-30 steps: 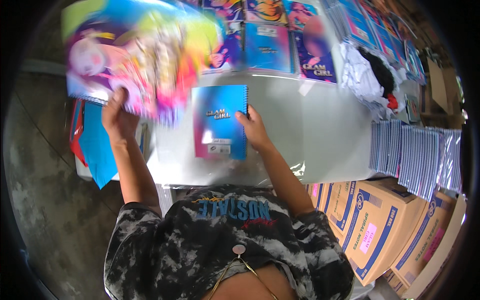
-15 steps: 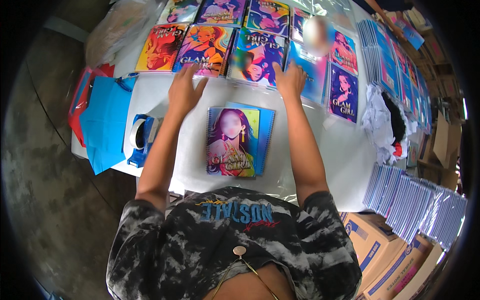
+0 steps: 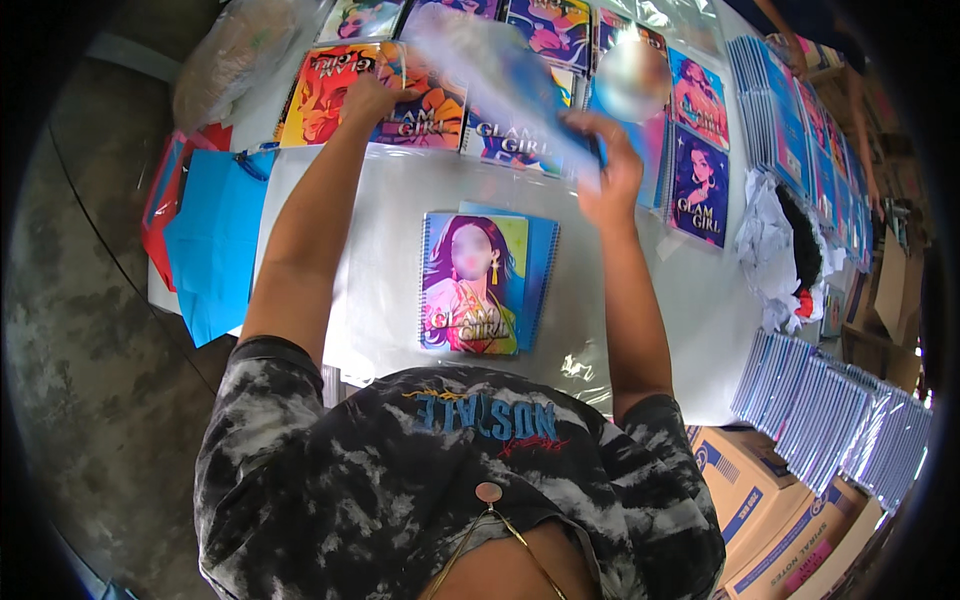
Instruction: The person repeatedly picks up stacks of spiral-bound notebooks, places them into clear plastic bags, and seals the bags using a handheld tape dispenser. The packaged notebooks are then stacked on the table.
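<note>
My right hand (image 3: pixel 615 165) grips the lower right edge of a raised spiral notebook, smeared by motion, which slants over the rows of notebooks. My left hand (image 3: pixel 372 102) is on the orange-covered notebooks at the far left, its thumb stretched out to the right and its other fingers partly hidden. Beside it lie a red-orange notebook (image 3: pixel 325 105) and another orange notebook (image 3: pixel 425 122). Between my forearms, two overlapping notebooks lie flat: a colourful one with a long-haired figure (image 3: pixel 465 290) on top, a blue one (image 3: pixel 540 265) partly beneath.
At left are a blue tape dispenser, partly behind my left arm, blue sheets (image 3: pixel 215 240) and a red bag (image 3: pixel 165 200). Stacked notebooks (image 3: pixel 765 110), crumpled white paper (image 3: pixel 760 225) and cartons (image 3: pixel 745 480) line the right. Another person's arm shows at the top right.
My right hand has lifted a notebook and moved slightly right. My left hand has moved farther forward onto the orange notebooks. The overlapping pair stays in place.
</note>
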Demonstrator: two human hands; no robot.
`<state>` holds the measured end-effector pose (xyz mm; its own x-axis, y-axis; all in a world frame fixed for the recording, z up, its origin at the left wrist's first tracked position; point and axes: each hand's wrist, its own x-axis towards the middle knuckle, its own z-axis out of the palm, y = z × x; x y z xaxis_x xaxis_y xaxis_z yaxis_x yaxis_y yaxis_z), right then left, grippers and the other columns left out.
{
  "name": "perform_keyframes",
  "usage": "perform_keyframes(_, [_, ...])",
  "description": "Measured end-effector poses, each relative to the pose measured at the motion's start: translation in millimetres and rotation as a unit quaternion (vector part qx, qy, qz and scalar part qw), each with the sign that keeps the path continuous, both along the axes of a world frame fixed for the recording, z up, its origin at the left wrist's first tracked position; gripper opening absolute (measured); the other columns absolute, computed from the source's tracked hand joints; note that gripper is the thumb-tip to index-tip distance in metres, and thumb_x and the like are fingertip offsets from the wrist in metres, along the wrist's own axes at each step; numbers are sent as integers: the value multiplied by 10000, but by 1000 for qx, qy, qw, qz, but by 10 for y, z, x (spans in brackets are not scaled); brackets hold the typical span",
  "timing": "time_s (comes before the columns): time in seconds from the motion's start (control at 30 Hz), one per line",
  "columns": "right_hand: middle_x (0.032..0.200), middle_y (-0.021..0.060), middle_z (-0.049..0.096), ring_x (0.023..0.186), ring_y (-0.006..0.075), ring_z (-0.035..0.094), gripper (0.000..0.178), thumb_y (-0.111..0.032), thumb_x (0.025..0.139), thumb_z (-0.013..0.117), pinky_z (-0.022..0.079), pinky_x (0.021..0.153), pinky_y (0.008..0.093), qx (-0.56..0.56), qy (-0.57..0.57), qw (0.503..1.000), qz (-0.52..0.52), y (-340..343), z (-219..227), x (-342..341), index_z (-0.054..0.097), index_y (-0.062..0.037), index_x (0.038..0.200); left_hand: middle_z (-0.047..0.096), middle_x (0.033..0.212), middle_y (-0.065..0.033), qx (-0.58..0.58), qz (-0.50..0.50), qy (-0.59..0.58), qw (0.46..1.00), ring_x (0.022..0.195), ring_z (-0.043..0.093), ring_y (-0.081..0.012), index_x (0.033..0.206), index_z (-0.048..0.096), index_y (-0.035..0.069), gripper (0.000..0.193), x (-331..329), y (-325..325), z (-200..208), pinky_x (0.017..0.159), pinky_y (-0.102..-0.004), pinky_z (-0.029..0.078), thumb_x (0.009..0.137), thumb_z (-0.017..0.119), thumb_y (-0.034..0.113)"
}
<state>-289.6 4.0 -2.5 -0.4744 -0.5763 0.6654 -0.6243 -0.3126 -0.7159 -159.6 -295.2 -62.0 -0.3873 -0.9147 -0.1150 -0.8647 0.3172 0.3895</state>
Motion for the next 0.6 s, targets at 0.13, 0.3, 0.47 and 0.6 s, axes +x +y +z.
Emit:
perform_keyframes(0.13, [1143,60,611,1119,231,537,386,-49,782,552,358,985,404,206,268,940,39,699,-187,511,611,-163,1147,633,870,-188,-130,-123,247,952,847,623,-305,937,603,-4,442,8,244,500,746,-396,467,811,612,419])
perform_keyframes(0.3, [1216,64,560,1210,255,449,379,-51,780,533,297,1022,433,386,256,885,-49,1208,-875,858,614,-160,1133,619,785,-56,5,-29,516,856,670,526,-96,862,584,-39,313,637,1548,1239,590,-232,425,875,603,274])
perform_keyframes(0.47, [1150,60,576,1112,265,488,415,29,722,510,332,962,415,364,170,899,-177,1207,-977,1075,611,-105,1102,521,1034,-223,-69,-34,177,981,912,524,-338,1081,472,-24,447,1457,2453,-253,781,-390,420,800,675,257])
perform_keyframes(0.6, [1140,96,530,1119,288,436,357,-6,745,505,318,958,410,390,111,886,-225,1192,-951,1215,591,-64,1087,488,1099,-209,-254,-99,163,948,1056,445,-369,1230,403,-17,606,1133,2036,40,934,-436,330,763,690,242])
